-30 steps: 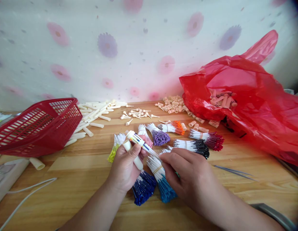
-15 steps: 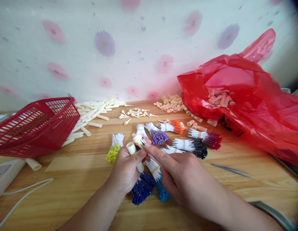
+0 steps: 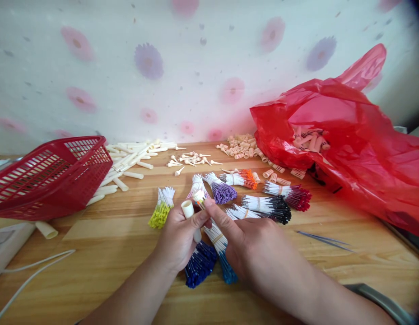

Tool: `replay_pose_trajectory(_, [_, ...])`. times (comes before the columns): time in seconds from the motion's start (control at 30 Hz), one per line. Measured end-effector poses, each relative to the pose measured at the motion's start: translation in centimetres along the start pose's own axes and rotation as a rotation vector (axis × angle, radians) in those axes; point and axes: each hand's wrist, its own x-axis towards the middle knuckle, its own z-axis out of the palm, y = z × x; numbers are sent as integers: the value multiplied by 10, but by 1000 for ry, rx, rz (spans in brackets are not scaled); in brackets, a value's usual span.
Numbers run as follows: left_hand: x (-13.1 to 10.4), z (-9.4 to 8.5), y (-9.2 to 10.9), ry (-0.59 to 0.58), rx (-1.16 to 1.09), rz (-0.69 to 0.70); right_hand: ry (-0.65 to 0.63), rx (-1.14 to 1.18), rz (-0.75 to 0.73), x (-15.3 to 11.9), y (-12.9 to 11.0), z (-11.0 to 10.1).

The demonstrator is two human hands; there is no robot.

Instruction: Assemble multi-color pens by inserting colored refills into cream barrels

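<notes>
My left hand (image 3: 172,239) is closed around a cream plastic tube (image 3: 188,210). Its fingers also steady a small cream slotted piece (image 3: 198,196) with coloured stick tips showing at its side. My right hand (image 3: 260,246) has its index finger stretched out against that piece, the other fingers curled under; whether they hold anything is hidden. Below the hands lie dark blue-tipped sticks (image 3: 200,266) and light blue-tipped sticks (image 3: 226,259). Bundles with yellow (image 3: 160,212), purple (image 3: 224,192), orange (image 3: 245,178), black (image 3: 273,206) and dark red tips (image 3: 295,196) fan out around them.
A red basket (image 3: 60,180) stands left, beside piled cream tubes (image 3: 135,158). Small pointed plugs (image 3: 192,158) and slotted pieces (image 3: 241,145) lie at the back. An open red plastic bag (image 3: 358,153) fills the right, with tweezers (image 3: 326,240) in front and a white cable (image 3: 36,266) left.
The slotted piece and the tube's mouth have shifted slightly right and down in my left hand. My right index finger stays against the piece, moved only a little.
</notes>
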Motion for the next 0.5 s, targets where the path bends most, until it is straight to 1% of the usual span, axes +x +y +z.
replay_pose_trajectory(0.17, [-2,0,-1,46,-14,-15,1,-48,7,2,-3,0])
replay_pose_trajectory(0.27, [-2,2,0,52,-36,-33,31,-12,16,2,-2,0])
replay_pose_trajectory(0.4, [-3,7,6,19,-67,19,94,193,50,2,3,-1])
replay_pose_trajectory(0.47, [-9,7,11,-15,-76,49,141,296,10,0,4,-4])
replay_pose_trajectory(0.5, [-14,5,13,-38,-65,64,171,325,-37,-2,5,-6])
